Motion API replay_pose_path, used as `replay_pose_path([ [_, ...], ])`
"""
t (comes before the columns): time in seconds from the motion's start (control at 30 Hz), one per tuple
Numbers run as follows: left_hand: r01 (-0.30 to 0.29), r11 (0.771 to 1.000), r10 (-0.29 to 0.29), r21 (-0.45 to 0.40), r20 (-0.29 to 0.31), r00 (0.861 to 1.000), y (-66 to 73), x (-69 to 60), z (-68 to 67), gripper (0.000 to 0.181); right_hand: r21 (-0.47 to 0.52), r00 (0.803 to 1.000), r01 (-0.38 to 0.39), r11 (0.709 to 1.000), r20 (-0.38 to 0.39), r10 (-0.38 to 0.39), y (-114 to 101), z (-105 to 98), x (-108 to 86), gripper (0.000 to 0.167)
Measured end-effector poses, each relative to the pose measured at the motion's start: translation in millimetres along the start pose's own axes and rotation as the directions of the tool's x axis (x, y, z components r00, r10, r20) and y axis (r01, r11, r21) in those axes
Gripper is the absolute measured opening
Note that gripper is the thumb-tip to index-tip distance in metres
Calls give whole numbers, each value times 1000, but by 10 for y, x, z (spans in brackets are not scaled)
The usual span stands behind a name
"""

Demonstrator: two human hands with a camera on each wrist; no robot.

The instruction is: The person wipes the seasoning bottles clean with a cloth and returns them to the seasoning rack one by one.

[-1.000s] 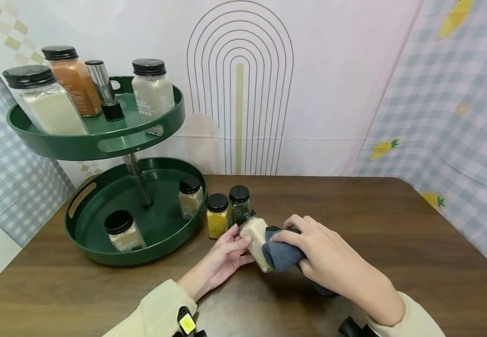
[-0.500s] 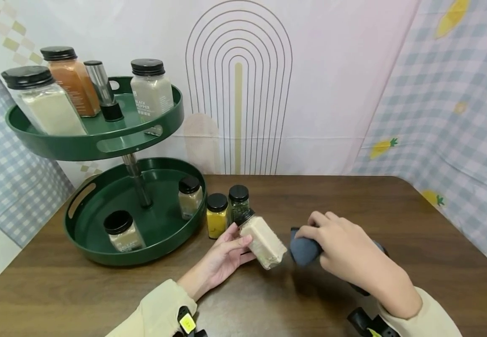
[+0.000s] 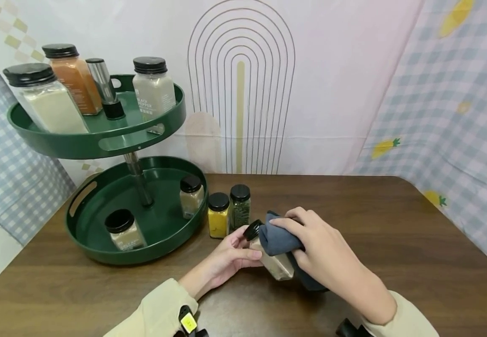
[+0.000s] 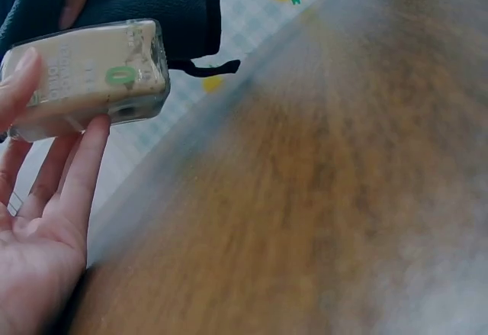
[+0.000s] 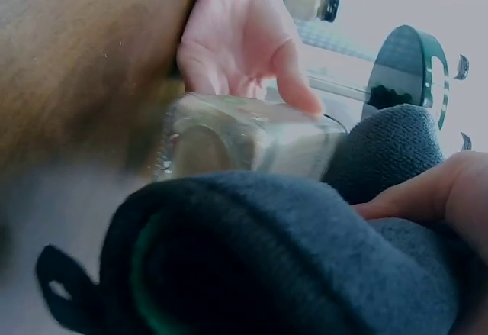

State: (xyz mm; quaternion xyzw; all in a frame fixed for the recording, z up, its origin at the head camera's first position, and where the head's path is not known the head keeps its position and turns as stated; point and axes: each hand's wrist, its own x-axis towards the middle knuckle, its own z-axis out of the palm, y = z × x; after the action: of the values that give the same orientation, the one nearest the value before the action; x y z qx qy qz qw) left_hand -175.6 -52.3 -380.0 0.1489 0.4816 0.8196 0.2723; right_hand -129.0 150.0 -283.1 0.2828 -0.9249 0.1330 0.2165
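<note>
Tilted above the table, a clear spice jar (image 3: pixel 280 267) with a black lid and pale beige powder is held by my left hand (image 3: pixel 230 257), thumb on one side and fingers on the other. My right hand (image 3: pixel 316 248) grips a dark blue-grey cloth (image 3: pixel 279 238) and presses it on the jar near the lid. In the left wrist view the jar (image 4: pixel 99 75) shows a green mark near its base, with the cloth (image 4: pixel 152 7) against its far side. Folds of cloth (image 5: pixel 252 236) cover part of the jar in the right wrist view.
A two-tier green tray stand (image 3: pixel 135 257) stands at the left. Its upper tier (image 3: pixel 142 135) bears large jars and a steel grinder (image 3: pixel 104 89); two small jars sit below. Beside it are a yellow spice jar (image 3: pixel 218 217) and a green herb jar (image 3: pixel 240 208).
The right hand with the cloth swung right, off the jar, then came back onto it, closer to the lid. The left hand and jar have shifted slightly right.
</note>
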Motion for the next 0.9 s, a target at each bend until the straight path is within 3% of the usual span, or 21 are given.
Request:
replay_pose_path([
  [0.3, 16, 1000, -17, -25, -50, 999, 6, 8, -1, 69, -50, 999, -22, 998, 47, 24, 54, 0, -13, 47],
  [0.47, 10, 999, -14, -49, -92, 996, 15, 5, -7, 68, -103, 990, -64, 993, 115, 76, 79, -28, -29, 46],
  [0.73, -30, 995, 21, -95, -95, 995, 11, 21, -19, 65, -198, 937, -123, 972, 300, 179, 186, -125, -57, 48],
  [0.8, -30, 994, 20, -107, -92, 996, 12, 21, -18, 65, -235, 935, -112, 966, 305, 183, 221, -140, -66, 48],
  [0.9, -23, 993, 13, -115, -87, 996, 15, 24, -12, 67, -267, 953, -119, 956, 240, 186, 243, -169, -67, 45],
])
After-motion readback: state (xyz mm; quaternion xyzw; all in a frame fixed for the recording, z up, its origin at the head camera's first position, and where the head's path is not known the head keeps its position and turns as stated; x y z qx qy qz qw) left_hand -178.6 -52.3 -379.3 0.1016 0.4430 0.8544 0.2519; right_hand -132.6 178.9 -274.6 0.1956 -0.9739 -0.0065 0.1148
